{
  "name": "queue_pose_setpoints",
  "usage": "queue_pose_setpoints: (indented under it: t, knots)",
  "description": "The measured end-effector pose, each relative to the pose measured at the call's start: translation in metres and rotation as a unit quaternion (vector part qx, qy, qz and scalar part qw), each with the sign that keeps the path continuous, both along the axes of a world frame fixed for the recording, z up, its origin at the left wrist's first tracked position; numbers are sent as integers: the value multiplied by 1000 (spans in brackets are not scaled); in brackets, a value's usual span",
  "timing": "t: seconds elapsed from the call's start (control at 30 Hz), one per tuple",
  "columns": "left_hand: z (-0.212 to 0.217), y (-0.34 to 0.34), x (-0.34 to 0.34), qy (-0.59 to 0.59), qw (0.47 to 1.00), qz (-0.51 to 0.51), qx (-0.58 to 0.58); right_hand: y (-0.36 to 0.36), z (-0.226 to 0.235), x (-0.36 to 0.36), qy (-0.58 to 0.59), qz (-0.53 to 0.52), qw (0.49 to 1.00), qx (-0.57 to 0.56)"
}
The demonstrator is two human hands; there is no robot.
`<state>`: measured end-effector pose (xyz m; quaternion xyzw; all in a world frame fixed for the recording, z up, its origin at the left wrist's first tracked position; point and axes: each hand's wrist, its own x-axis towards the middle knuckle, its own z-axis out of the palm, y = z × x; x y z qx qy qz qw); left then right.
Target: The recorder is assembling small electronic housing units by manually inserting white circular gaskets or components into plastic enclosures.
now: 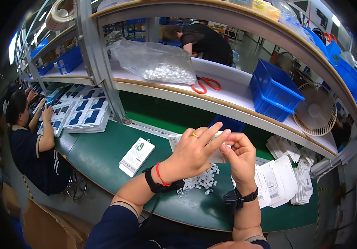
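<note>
My left hand (pixel 191 151) is closed around a flat white printed box (pixel 174 140), which its fingers and back largely hide. Close beside it, my right hand (pixel 241 155) has thumb and fingers pinched on a small white plastic piece (pixel 227 146) at the box's right end. Below both hands, a loose pile of small white plastic clips (pixel 201 181) lies on the green table (pixel 211 209). To the left lie white printed boxes (pixel 137 154), partly overlapping. Several flat white cartons (pixel 274 182) are spread and stacked right of my right wrist.
Above the table runs a shelf (pixel 228 101) with a bag of white pieces (pixel 157 64), red-handled scissors (pixel 206 85), blue bins (pixel 274 91) and a fan (pixel 315 108). A co-worker (pixel 31 145) sits at left by white trays (pixel 88 112). Another person (pixel 207 41) bends beyond the shelf.
</note>
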<state>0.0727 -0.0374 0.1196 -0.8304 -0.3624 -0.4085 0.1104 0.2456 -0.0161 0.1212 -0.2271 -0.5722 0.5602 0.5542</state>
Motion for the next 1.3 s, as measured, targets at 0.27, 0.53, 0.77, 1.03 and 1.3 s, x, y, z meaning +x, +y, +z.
queue_pose_setpoints:
  t: [0.27, 0.53, 0.77, 1.03, 1.3]
  knots:
    - [5, -1, 2, -19, 995, 78, -59, 4, -4, 8, -43, -136, 987, 74]
    - [4, 0, 4, -22, 996, 77, -34, -5, 1, 9, -60, -204, 969, 125]
    - [8, -2, -2, -22, 995, 94, -31, 1, 7, 13, -147, -194, 945, 217]
    - [10, 1, -12, -1, 995, 93, -27, 3, 12, 15, -246, -157, 887, 357]
    - [6, 6, -4, -100, 988, 116, -4, 3, 1, 9, -49, -99, 993, 46]
